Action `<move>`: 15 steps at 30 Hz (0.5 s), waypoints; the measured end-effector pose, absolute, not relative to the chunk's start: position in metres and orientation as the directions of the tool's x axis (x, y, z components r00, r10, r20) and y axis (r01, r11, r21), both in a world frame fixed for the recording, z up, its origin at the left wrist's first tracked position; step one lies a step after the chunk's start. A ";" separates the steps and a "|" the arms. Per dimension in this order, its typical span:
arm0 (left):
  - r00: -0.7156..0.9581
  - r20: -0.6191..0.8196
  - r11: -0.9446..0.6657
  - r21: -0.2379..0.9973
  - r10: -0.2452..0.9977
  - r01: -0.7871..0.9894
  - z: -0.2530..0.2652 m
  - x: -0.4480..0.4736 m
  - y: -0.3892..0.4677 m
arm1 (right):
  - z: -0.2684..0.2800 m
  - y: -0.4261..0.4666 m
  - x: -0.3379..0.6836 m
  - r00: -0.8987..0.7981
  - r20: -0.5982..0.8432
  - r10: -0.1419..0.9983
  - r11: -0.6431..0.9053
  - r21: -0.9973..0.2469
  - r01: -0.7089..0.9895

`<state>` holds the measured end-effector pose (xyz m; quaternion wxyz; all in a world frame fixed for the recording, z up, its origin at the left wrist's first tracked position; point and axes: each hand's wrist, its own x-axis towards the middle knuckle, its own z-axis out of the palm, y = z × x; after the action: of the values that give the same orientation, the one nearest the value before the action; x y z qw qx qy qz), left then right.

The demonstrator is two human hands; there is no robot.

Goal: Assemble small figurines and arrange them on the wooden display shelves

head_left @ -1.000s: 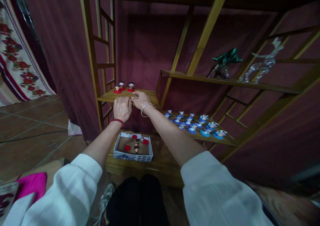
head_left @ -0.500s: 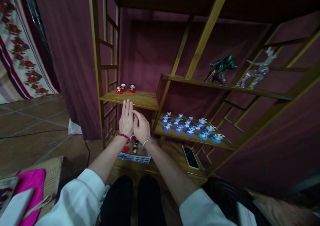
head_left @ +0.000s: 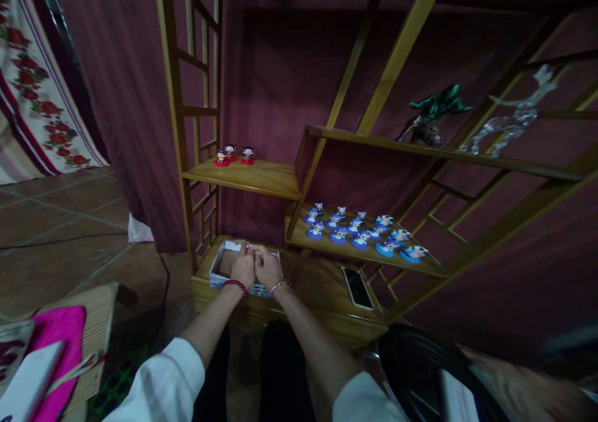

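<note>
My left hand [head_left: 243,269], with a red bead bracelet at the wrist, is closed over a shallow printed cardboard box [head_left: 217,274] on the low shelf. Right beside it is my right hand [head_left: 268,269], fingers curled and a silver bangle on the wrist. The fingertips of both hands meet above the box. A speck of red shows at them, but what they hold is hidden. Most of the box's inside is covered by my hands. On the small shelf above stand three figurines [head_left: 229,153] with red bases.
Several figurines on purple and blue bases [head_left: 337,234] fill the middle shelf. A phone [head_left: 357,287] lies on the low shelf at the right. Higher up stand a green-and-brown sculpture [head_left: 432,117] and a clear glass deer [head_left: 511,120]. Wooden posts [head_left: 170,98] frame the shelves.
Both hands have dropped from just below the small shelf's edge down to the box. The left fingers, stretched out before, are now curled. The red-based figurines stay in place.
</note>
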<state>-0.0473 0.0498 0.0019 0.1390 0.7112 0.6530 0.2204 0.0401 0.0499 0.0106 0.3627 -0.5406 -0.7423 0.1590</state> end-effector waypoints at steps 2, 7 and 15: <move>0.079 0.073 -0.104 0.478 0.994 0.872 -0.018 -0.046 0.049 | -0.014 0.058 0.048 -0.143 0.191 0.971 0.233 -0.624 0.746; 0.187 0.021 -0.181 0.383 0.982 0.906 -0.053 -0.046 0.048 | -0.061 0.078 0.068 -0.046 0.012 0.999 0.045 -0.586 0.809; 0.247 0.007 -0.229 0.407 0.969 0.884 -0.073 -0.048 0.060 | -0.097 0.116 0.087 0.065 -0.071 0.995 -0.094 -0.540 0.837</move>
<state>-0.0483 0.0602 -0.0729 0.1619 0.7730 0.5994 0.1303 0.0875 0.1160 -0.0966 0.1822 -0.7067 -0.6481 0.2177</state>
